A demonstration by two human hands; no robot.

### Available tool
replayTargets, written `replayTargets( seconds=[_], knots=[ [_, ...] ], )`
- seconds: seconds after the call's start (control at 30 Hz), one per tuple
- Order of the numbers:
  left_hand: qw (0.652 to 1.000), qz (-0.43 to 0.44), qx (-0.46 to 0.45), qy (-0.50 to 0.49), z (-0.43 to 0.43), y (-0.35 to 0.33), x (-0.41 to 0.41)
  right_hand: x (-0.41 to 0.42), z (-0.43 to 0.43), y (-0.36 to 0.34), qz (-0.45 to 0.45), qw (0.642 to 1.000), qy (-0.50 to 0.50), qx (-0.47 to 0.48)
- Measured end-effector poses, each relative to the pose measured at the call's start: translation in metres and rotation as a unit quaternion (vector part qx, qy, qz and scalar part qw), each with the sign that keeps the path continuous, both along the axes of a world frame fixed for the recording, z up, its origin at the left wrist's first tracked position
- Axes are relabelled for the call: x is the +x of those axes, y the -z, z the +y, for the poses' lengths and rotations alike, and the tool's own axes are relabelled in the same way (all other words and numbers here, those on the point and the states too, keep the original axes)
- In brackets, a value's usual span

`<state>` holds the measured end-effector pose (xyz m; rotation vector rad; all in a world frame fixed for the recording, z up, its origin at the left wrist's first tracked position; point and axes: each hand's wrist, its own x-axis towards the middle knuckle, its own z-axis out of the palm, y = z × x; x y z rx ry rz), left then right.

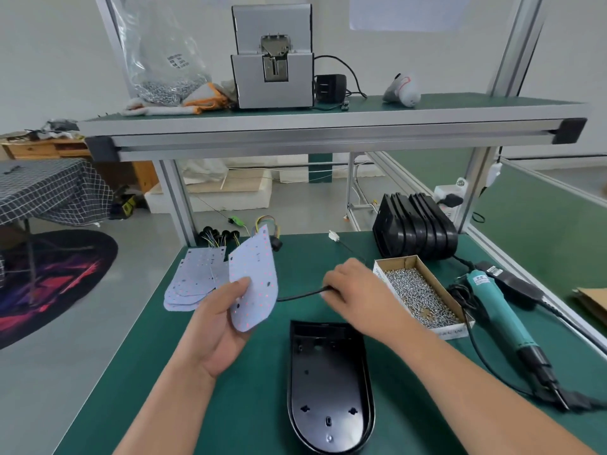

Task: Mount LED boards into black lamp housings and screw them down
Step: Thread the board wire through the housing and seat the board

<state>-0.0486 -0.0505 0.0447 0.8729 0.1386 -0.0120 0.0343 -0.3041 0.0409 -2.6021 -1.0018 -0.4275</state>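
Two hands: both occupied over the green mat [249, 405].
Left hand [216, 326]: grips an LED board [254, 277], tilted upright.
Right hand [354, 290]: pinches a black cable [299, 295] leading to that board.
Lamp housing [328, 389]: open side up on the mat, near both hands.
Spare boards [193, 280]: fanned behind the left hand.
Screw box [399, 261]: beside the right hand.

The LED board [253, 284] hides part of the board stack [192, 280]; the screw box [451, 332] label is unreadable.
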Motion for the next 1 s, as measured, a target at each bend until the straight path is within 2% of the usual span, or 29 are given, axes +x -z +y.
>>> replayTargets(
  seconds=[0.1, 0.17, 0.3, 0.4, 0.53, 0.57, 0.67, 0.8, 0.93, 1.0],
  knots=[
    [0.998, 0.034, -0.042, -0.022, 0.016, 0.000, -0.015, 0.006, -0.029, 0.004, -0.068, 0.992, 0.081, 0.062],
    [0.996, 0.050, -0.071, -0.016, 0.025, 0.002, -0.026, 0.010, -0.047, 0.008, -0.074, 0.981, 0.149, 0.102],
    [0.993, 0.074, -0.087, 0.021, 0.022, 0.009, -0.038, 0.011, -0.073, 0.011, 0.040, 0.955, 0.238, 0.174],
    [0.994, 0.082, -0.044, 0.048, 0.005, 0.010, -0.038, 0.001, -0.076, 0.013, 0.078, 0.936, 0.236, 0.249],
    [0.995, 0.070, 0.043, 0.052, -0.014, 0.020, -0.038, -0.025, -0.064, 0.009, 0.103, 0.860, 0.171, 0.470],
    [0.994, 0.064, 0.071, 0.045, -0.017, 0.023, -0.038, -0.032, -0.061, 0.006, 0.096, 0.849, 0.141, 0.499],
    [0.990, 0.055, 0.133, 0.013, -0.022, 0.028, -0.039, -0.050, -0.052, -0.003, 0.104, 0.840, 0.069, 0.527],
    [0.987, 0.051, 0.155, -0.003, -0.027, 0.029, -0.040, -0.077, -0.047, -0.007, 0.098, 0.841, 0.026, 0.532],
    [0.992, 0.044, 0.117, 0.000, -0.032, 0.027, -0.040, -0.085, -0.048, -0.004, 0.125, 0.874, 0.023, 0.470],
    [0.996, 0.035, 0.080, 0.010, -0.033, 0.028, -0.039, -0.083, -0.047, -0.001, 0.178, 0.871, 0.031, 0.458]
  ],
)
